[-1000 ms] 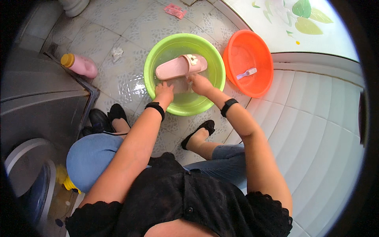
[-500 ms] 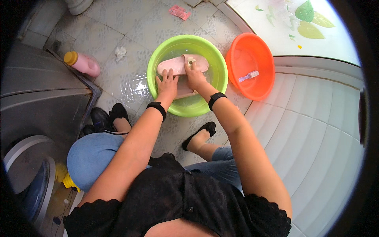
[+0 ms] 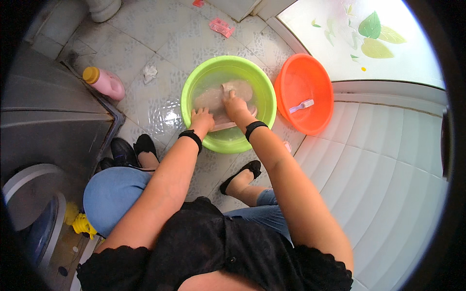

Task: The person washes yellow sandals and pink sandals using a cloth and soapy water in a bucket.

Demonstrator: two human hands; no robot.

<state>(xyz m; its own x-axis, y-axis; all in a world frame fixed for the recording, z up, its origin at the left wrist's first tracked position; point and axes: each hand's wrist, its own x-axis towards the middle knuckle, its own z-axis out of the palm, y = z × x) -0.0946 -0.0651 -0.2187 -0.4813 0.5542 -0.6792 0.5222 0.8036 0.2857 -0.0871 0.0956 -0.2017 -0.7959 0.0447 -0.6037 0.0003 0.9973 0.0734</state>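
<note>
A pair of pale pink slippers lies under cloudy water in a lime-green basin on the floor. The farther slipper has a wide strap, where the fingers of my right hand grip it. Closer to me is the second slipper, partly covered by my hands. My left hand rests with fingers spread at the basin's left side, its fingertips by the slippers. Water blurs the slippers' edges.
An orange basin holding a white-and-purple brush stands right of the green one. A pink bottle with a yellow cap, crumpled tissue and a pink wrapper lie on the tiles. Dark appliances stand at left.
The farther slipper has gone from the water's surface to beneath it, pressed down by my right hand. My left hand has come off its edge and sits slightly lower.
</note>
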